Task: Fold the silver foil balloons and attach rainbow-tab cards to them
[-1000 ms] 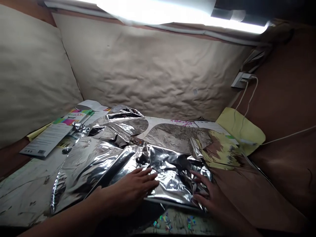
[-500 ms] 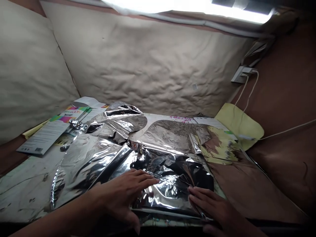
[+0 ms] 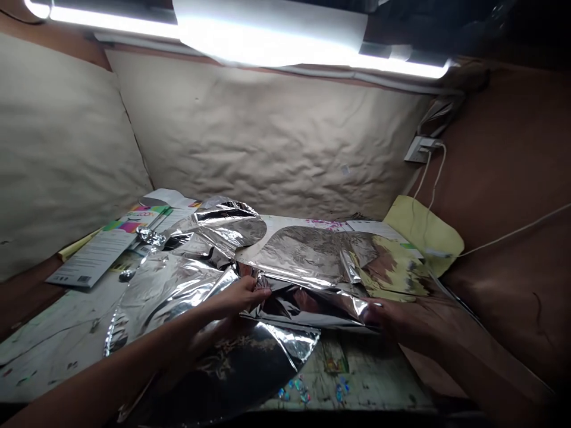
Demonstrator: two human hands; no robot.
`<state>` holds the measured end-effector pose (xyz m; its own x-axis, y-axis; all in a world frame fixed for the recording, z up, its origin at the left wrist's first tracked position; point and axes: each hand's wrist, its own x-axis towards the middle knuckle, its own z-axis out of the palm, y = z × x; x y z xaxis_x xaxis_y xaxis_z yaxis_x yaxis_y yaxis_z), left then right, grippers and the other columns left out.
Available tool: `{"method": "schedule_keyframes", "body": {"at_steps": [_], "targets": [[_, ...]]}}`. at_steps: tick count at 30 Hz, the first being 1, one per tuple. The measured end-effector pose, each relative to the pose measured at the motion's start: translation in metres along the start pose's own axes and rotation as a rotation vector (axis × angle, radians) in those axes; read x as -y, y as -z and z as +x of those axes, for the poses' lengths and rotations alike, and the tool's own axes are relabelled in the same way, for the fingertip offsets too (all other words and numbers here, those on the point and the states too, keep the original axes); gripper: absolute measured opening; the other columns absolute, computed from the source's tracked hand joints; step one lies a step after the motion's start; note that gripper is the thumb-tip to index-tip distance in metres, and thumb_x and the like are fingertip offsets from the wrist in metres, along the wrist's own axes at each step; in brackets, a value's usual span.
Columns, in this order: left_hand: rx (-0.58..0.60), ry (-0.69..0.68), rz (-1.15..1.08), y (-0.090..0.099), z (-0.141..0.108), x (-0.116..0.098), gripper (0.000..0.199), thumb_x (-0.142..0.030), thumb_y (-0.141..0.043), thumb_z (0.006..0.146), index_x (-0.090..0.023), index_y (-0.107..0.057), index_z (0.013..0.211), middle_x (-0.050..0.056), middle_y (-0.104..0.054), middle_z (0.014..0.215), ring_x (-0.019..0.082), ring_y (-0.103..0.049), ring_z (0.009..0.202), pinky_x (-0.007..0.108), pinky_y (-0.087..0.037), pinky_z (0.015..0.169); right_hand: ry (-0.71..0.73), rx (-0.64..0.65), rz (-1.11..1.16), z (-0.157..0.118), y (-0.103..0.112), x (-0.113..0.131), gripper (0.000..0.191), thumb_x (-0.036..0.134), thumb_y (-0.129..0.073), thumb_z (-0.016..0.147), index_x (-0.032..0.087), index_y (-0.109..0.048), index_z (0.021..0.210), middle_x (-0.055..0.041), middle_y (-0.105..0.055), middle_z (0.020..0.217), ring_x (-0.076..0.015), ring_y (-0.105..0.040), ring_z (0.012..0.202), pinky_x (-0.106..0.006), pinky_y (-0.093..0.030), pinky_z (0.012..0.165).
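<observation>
A shiny silver foil sheet (image 3: 312,303) is stretched between my two hands, its near edge lifted off the table. My left hand (image 3: 247,297) pinches its left end, thumb on top. At the right end my right hand (image 3: 386,318) is closed on the foil, its fingers partly in shadow. Below my left forearm lies a rounded foil piece (image 3: 241,368), dark on its broad face and bright along the right edge. More crumpled foil (image 3: 169,279) spreads to the left, and a flat, dull silver piece (image 3: 298,252) rests just behind the held sheet.
Printed cards (image 3: 91,255) lie at the back left by a small crumpled foil ball (image 3: 149,236). Yellow paper (image 3: 428,232) leans at the back right, near a wall socket (image 3: 422,148) with white cables. Small shiny bits (image 3: 298,389) dot the table's front edge.
Both hands, flat on the foil before, have gripped it and raised its near edge, shifting it away from me. The rounded foil piece and the tabletop bits now show. The view has tilted up.
</observation>
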<state>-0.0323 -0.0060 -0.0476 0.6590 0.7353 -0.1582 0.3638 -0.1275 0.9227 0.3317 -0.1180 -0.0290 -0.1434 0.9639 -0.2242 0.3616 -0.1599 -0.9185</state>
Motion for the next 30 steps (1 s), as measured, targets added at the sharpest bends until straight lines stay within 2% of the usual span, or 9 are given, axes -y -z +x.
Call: {"method": "schedule_keyframes", "body": {"at_steps": [4, 8, 11, 14, 17, 20, 22, 26, 30], "targets": [[-0.063, 0.102, -0.151, -0.006, 0.014, 0.004, 0.056, -0.067, -0.064, 0.074, -0.019, -0.041, 0.055, -0.006, -0.034, 0.050, 0.008, -0.026, 0.048, 0.024, -0.019, 0.049, -0.068, -0.017, 0.225, 0.007, -0.004, -0.020, 0.051, 0.062, -0.077, 0.064, 0.017, -0.066, 0.085, -0.0028, -0.065, 0.075, -0.0207, -0.062, 0.076, -0.032, -0.049, 0.074], [-0.128, 0.125, -0.089, -0.006, 0.012, 0.002, 0.044, -0.056, -0.069, 0.073, -0.018, -0.050, 0.061, -0.003, -0.045, 0.053, 0.011, -0.040, 0.050, 0.023, -0.029, 0.050, -0.099, -0.169, 0.236, 0.018, -0.013, -0.037, 0.044, 0.055, -0.080, 0.063, 0.017, -0.059, 0.072, 0.0031, -0.055, 0.059, -0.0122, -0.048, 0.056, -0.025, -0.037, 0.055], [-0.340, 0.037, 0.156, -0.006, 0.006, -0.004, 0.040, -0.043, -0.071, 0.076, -0.016, -0.061, 0.103, 0.002, -0.062, 0.077, 0.020, -0.056, 0.067, 0.028, -0.041, 0.060, -0.116, -0.247, 0.220, 0.024, -0.018, -0.039, 0.040, 0.050, -0.079, 0.062, 0.017, -0.057, 0.071, 0.0035, -0.053, 0.059, -0.0113, -0.045, 0.054, -0.025, -0.034, 0.053], [-0.527, -0.139, 0.627, -0.017, 0.005, -0.016, 0.056, -0.032, -0.060, 0.087, -0.019, -0.045, 0.139, 0.012, -0.063, 0.112, 0.029, -0.060, 0.097, 0.038, -0.046, 0.082, -0.141, -0.300, 0.192, 0.029, -0.019, -0.038, 0.039, 0.049, -0.077, 0.060, 0.017, -0.056, 0.069, 0.0032, -0.053, 0.057, -0.0116, -0.045, 0.053, -0.025, -0.035, 0.052], [-0.340, -0.303, 0.886, -0.039, 0.016, -0.020, 0.058, -0.039, -0.054, 0.094, -0.022, -0.039, 0.148, 0.015, -0.048, 0.145, 0.034, -0.041, 0.135, 0.049, -0.030, 0.109, -0.125, -0.295, 0.163, 0.029, -0.018, -0.041, 0.037, 0.048, -0.076, 0.061, 0.017, -0.056, 0.069, 0.0031, -0.053, 0.056, -0.0116, -0.047, 0.052, -0.025, -0.036, 0.051], [-0.152, -0.238, 0.916, -0.055, 0.031, -0.009, 0.078, -0.064, -0.047, 0.091, -0.020, -0.031, 0.153, 0.017, -0.027, 0.159, 0.037, -0.017, 0.149, 0.057, -0.011, 0.117, -0.100, -0.293, 0.062, 0.021, -0.019, -0.044, 0.037, 0.047, -0.069, 0.070, 0.014, -0.061, 0.086, -0.0011, -0.061, 0.065, -0.0162, -0.057, 0.058, -0.028, -0.045, 0.055], [-0.116, -0.180, 0.912, -0.060, 0.038, 0.001, 0.083, -0.071, -0.039, 0.091, -0.021, -0.026, 0.155, 0.016, -0.020, 0.162, 0.036, -0.012, 0.150, 0.059, -0.009, 0.117, -0.048, -0.437, -0.161, 0.012, -0.023, -0.042, 0.048, 0.041, -0.064, 0.076, 0.013, -0.060, 0.114, -0.0078, -0.069, 0.086, -0.0239, -0.066, 0.075, -0.035, -0.054, 0.065], [-0.114, -0.175, 0.931, -0.060, 0.040, 0.010, 0.083, -0.073, -0.035, 0.091, -0.022, -0.024, 0.156, 0.014, -0.017, 0.162, 0.035, -0.012, 0.150, 0.059, -0.009, 0.118, 0.420, -0.763, -0.871, 0.004, -0.041, -0.020, 0.055, 0.029, -0.052, 0.091, 0.021, -0.043, 0.144, -0.0131, -0.052, 0.142, -0.0320, -0.047, 0.133, -0.051, -0.043, 0.106], [-0.118, -0.184, 0.957, -0.055, 0.040, 0.005, 0.082, -0.073, -0.038, 0.090, -0.023, -0.028, 0.155, 0.015, -0.024, 0.161, 0.037, -0.021, 0.148, 0.059, -0.013, 0.117, 0.555, -0.363, -1.146, 0.028, -0.056, -0.004, 0.053, 0.039, -0.048, 0.098, 0.022, -0.041, 0.148, -0.0082, -0.033, 0.159, -0.0303, -0.026, 0.147, -0.050, -0.031, 0.117]]}}
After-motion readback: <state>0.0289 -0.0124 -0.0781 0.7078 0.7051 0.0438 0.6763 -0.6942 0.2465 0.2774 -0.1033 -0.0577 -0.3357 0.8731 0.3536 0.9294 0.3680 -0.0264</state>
